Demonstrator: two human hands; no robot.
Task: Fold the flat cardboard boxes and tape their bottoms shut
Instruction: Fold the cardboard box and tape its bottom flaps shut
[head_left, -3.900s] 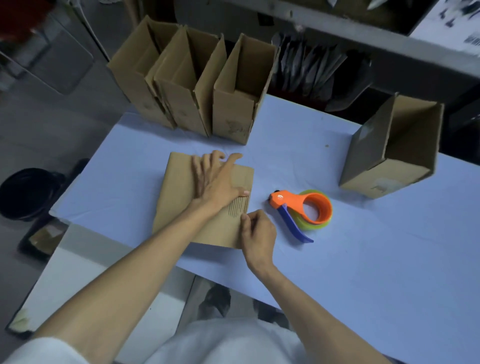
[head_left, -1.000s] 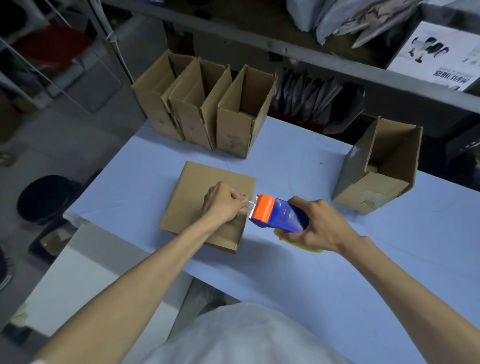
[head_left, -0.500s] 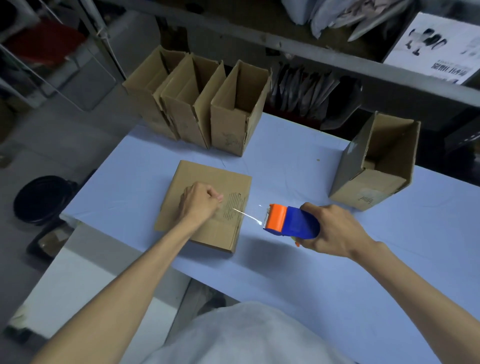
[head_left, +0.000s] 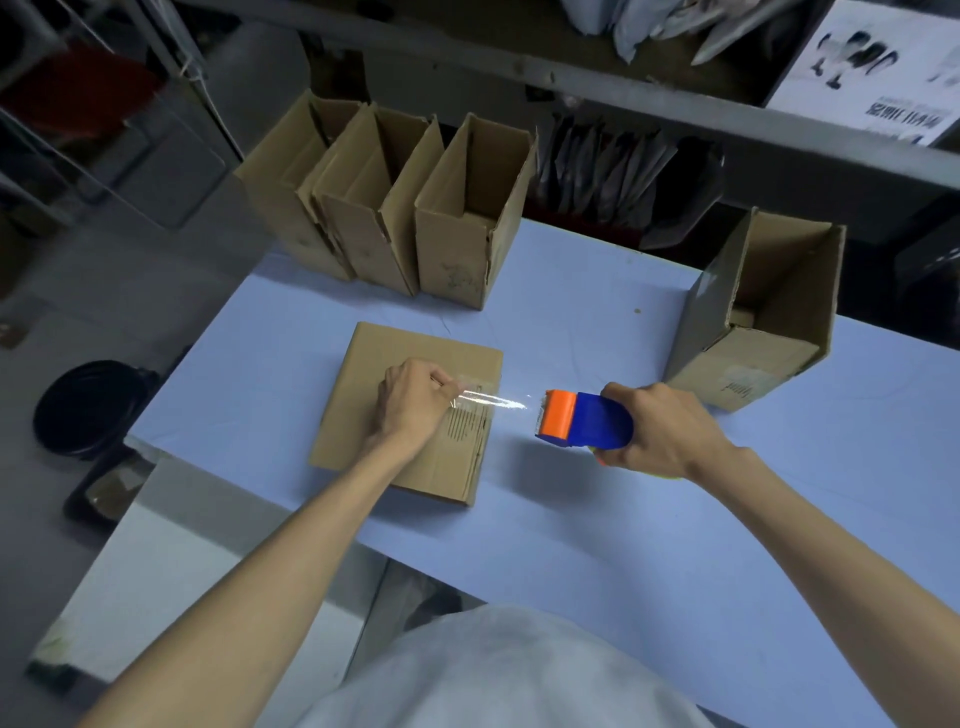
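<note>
Pinches the tape (head_left: 493, 401) end in the curled left hand (head_left: 413, 410), down on the box (head_left: 374, 364) near its right edge. Grips the dispenser (head_left: 587, 420) with the right hand (head_left: 660, 431) wrapped round it, just right of the box, over the counter (head_left: 571, 545). Holds the tape taut, long axis left to right; points the dispenser's orange nose left at the box.

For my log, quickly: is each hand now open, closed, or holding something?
Left hand: closed, pinches the clear tape end over the folded box.
Right hand: closed, grips the tape dispenser.
</note>
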